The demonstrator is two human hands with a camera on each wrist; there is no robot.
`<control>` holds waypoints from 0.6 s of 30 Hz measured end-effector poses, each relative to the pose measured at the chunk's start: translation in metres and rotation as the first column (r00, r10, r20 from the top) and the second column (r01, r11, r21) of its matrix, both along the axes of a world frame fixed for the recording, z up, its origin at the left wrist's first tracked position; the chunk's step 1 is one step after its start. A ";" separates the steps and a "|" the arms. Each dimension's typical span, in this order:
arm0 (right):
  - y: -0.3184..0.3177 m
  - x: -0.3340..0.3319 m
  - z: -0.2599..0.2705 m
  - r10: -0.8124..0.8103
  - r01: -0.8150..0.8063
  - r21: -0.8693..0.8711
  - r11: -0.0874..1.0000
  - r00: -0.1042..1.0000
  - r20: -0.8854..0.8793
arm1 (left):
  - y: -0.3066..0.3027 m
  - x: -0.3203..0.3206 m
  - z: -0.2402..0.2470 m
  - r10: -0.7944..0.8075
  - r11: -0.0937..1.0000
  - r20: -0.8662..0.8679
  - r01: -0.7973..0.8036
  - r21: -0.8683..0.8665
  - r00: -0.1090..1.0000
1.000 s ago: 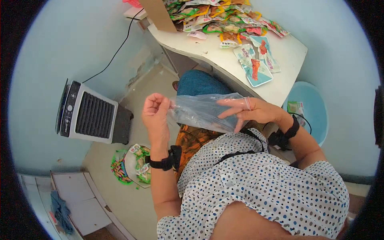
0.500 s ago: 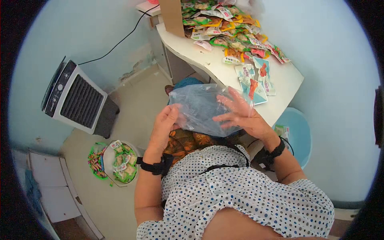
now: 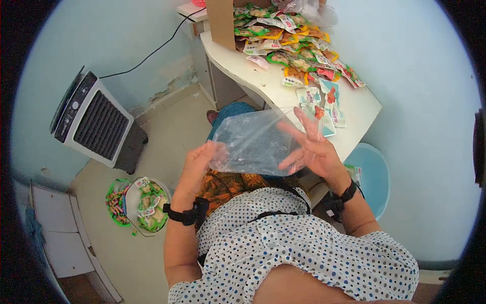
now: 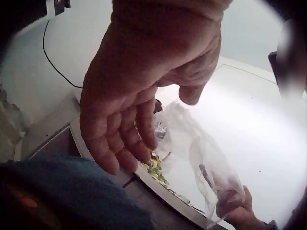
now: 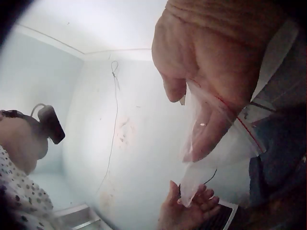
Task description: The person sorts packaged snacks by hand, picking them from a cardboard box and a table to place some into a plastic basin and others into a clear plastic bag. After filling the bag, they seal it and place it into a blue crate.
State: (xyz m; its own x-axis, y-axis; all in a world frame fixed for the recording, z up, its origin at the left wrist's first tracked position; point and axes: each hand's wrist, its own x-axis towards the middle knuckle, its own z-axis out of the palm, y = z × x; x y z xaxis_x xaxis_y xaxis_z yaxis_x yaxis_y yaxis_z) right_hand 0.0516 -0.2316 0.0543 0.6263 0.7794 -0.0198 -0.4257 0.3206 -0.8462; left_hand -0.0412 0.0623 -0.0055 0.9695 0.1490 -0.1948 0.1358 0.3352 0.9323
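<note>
A clear plastic zip bag [image 3: 250, 144] is stretched between the two hands above the lap. My right hand [image 3: 320, 154] has its spread fingers inside the bag's mouth, and a red zip line [image 5: 240, 122] crosses them in the right wrist view. At the bag's other end is my left hand [image 3: 196, 163]. Its fingers are loosely bent, with the thumb apart from them, and a bag corner lies against the palm side. In the left wrist view the left hand [image 4: 144, 91] fills the top, with the bag [image 4: 201, 153] beyond it.
Many snack packets [image 3: 298, 45] are piled on the white desk [image 3: 359, 109] beside a cardboard flap [image 3: 221, 25]. Blue-and-white packs [image 3: 329, 101] lie nearer. A blue tub [image 3: 374, 177] stands right, an air cooler [image 3: 101, 121] left, and a bucket of packets [image 3: 132, 202] on the floor.
The left hand has loosened from a pinch on the bag's end. The right fingers have spread and the bag has widened. The head view has shifted, moving the desk and cooler in it.
</note>
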 end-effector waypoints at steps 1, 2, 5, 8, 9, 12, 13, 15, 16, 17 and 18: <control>0.001 0.000 -0.001 0.014 -0.014 -0.002 1.000 1.000 0.008 | 0.002 0.002 -0.002 -0.005 0.999 0.041 0.003 0.052 0.999; 0.002 -0.001 -0.003 0.028 -0.028 -0.004 1.000 0.999 0.016 | 0.005 0.004 -0.005 -0.012 0.994 0.083 0.003 0.106 0.996; 0.003 -0.002 -0.004 0.068 -0.067 -0.035 0.997 0.998 0.014 | 0.006 0.010 0.001 -0.054 0.979 0.107 0.031 0.201 0.993; 0.005 -0.005 -0.004 0.086 -0.084 -0.094 0.992 0.996 0.019 | 0.006 0.013 -0.001 -0.079 0.982 0.095 0.061 0.178 0.992; 0.006 -0.006 -0.004 0.088 -0.085 -0.114 0.990 0.996 0.026 | 0.006 0.013 -0.002 -0.085 0.985 0.094 0.069 0.157 0.992; 0.006 -0.007 0.000 0.120 -0.112 -0.161 0.981 0.992 0.044 | 0.002 0.013 0.004 -0.048 0.993 0.046 0.052 -0.103 0.998; 0.007 -0.006 0.000 0.126 -0.117 -0.165 0.979 0.991 0.045 | 0.002 0.015 0.001 -0.020 0.998 0.033 0.022 -0.063 0.999; 0.006 -0.007 -0.002 0.132 -0.122 -0.170 0.978 0.990 0.050 | 0.004 0.018 -0.010 0.032 0.999 0.015 -0.032 0.021 0.999; 0.005 -0.007 -0.003 0.148 -0.137 -0.192 0.972 0.988 0.045 | 0.005 0.019 -0.012 0.086 0.996 0.035 -0.086 -0.021 0.996; 0.003 -0.008 -0.004 0.163 -0.151 -0.212 0.966 0.986 0.039 | 0.007 0.020 -0.012 0.140 0.989 0.052 -0.137 -0.063 0.989; 0.003 -0.009 -0.004 0.179 -0.167 -0.230 0.959 0.983 0.031 | 0.009 0.021 -0.012 0.194 0.977 0.065 -0.187 -0.104 0.979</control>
